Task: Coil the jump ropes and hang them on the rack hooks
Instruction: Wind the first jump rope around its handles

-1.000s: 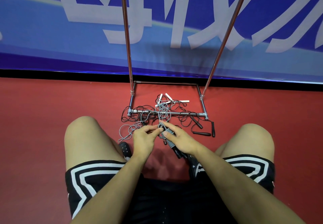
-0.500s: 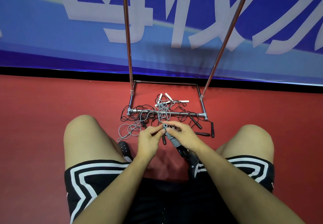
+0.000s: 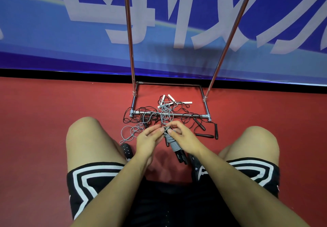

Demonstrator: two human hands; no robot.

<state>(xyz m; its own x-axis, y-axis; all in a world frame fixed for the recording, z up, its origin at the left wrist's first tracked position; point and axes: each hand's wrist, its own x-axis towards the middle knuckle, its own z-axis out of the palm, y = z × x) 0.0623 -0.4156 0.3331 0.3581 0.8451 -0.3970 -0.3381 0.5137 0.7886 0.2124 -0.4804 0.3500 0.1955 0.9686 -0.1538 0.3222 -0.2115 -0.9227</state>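
the coiling step is in hand: the right hand [image 3: 184,138] holds the grey rope bundle [image 3: 172,142] low between the knees, its long axis slanting from the black handles near the body up toward the rack base [image 3: 169,115]. the left hand [image 3: 148,139] seems to pinch the loose cord at its top. next, tuck that end, then lift toward hooks out of view.
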